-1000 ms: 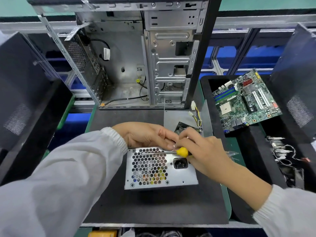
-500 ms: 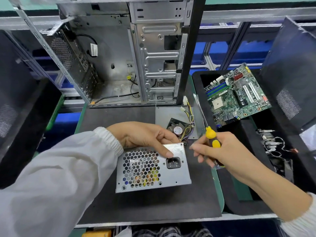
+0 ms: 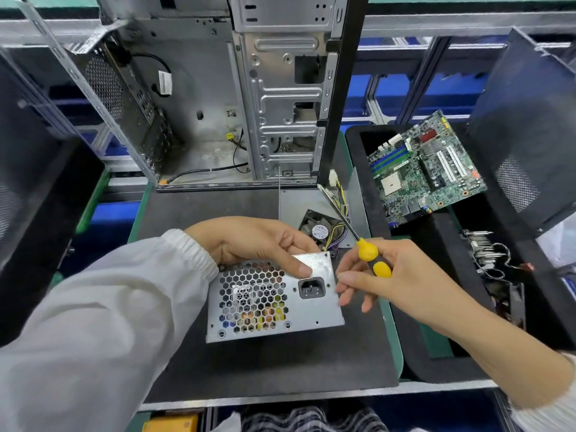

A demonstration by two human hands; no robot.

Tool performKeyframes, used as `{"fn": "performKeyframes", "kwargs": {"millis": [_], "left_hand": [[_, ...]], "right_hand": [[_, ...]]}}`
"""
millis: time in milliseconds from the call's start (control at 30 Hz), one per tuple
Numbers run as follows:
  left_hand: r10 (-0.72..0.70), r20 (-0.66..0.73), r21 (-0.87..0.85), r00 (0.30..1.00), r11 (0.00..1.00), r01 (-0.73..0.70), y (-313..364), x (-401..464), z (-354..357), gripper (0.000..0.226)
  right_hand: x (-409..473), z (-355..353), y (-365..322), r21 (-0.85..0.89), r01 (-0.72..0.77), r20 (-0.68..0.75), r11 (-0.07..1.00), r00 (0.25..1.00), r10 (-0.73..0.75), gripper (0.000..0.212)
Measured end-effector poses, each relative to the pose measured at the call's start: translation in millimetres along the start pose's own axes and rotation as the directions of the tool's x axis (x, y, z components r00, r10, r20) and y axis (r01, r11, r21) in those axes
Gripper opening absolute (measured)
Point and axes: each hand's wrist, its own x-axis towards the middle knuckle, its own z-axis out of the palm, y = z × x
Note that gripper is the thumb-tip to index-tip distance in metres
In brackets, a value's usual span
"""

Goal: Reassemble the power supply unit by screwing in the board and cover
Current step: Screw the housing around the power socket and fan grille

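Centrally, the boxy silver metal power supply unit with its honeycomb grille was steadied on the dark mat by the left hand, curled over its top edge, while the yellow-and-black-handled screwdriver was held clear in the right hand's curled fingers, apparently between screws.

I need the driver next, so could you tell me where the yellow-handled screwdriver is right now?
In the head view, the screwdriver is gripped in the right hand, just right of the power supply unit, its shaft pointing up-left over the small fan.
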Motion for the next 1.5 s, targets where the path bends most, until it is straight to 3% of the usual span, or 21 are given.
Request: {"fn": "performKeyframes", "kwargs": {"millis": [133,267,400,600,700,767,933,1100,1233,1500], "left_hand": [[0.001,0.017,0.009,1.000,1.000,-0.001,0,1,0,0.021],[-0.004,-0.015,0.017,1.000,1.000,0.004,-1,3,-2,0.030],[0.023,-0.010,0.006,1.000,1.000,-0.023,-2,2,-1,0.022],[0.011,0.007,-0.007,1.000,1.000,-0.011,-3,3,-2,0.022],[0.006,0.011,-0.013,1.000,1.000,-0.005,-2,3,-3,0.022],[0.004,0.007,-0.012,1.000,1.000,-0.004,-3,3,-3,0.022],[0.002,0.039,-0.069,0.999,0.998,0.001,-6,4,-5,0.024],[-0.004,0.074,-0.100,0.997,0.995,0.011,-5,3,-6,0.025],[-0.018,0.078,-0.105,0.997,0.994,0.026,-4,3,-6,0.027],[-0.017,0.068,-0.022,0.998,1.000,0.019,0,3,-3,0.027]], "right_hand": [[4,6,1,-0.169,0.021,-0.049,0.985,0.998,-0.029,0.006],[1,11,6,-0.370,0.193,-0.070,0.909,0.970,-0.235,0.009],[0,14,18,-0.645,0.399,0.042,0.652,0.870,-0.492,0.009],[-3,13,27,-0.840,0.459,0.220,0.290,0.776,-0.591,0.022],[-4,14,30,-0.856,0.483,0.271,0.186,0.723,-0.635,0.027],[-5,13,36,-0.854,0.494,0.289,0.166,0.714,-0.637,0.036],[-10,2,46,-0.847,0.496,0.337,0.193,0.780,-0.528,0.060],[-11,-2,40,-0.828,0.494,0.308,0.268,0.798,-0.518,0.058],[-14,-4,36,-0.848,0.498,0.359,0.182,0.792,-0.494,0.058],[-19,-7,33,-0.871,0.476,0.389,0.121,0.820,-0.421,0.057]]}}
